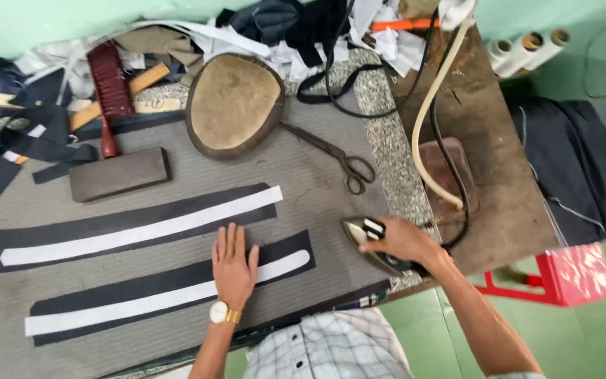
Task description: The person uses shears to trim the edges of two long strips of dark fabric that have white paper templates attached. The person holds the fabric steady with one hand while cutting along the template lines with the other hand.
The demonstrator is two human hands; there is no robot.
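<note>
Pressing flat with fingers spread, the left hand (233, 267) lies on the nearer long dark fabric strip topped with a white band (170, 288), which lies on the grey padded worktop (303, 175). A second matching dark strip (135, 226) lies just beyond. The right hand (402, 242) is wrapped around the handle of a metal clothes iron (373, 242) at the worktop's right edge, near dark metal scissors (338, 158).

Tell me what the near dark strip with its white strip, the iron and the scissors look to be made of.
Near dark strip: matte woven cloth, probably suiting; it lies flat under the left hand.
White strip: thin, likely fabric interfacing.
Iron, held by the right hand: metal body, dull sheen, dark handle.
Scissors: dark, tarnished metal, likely steel.
</note>
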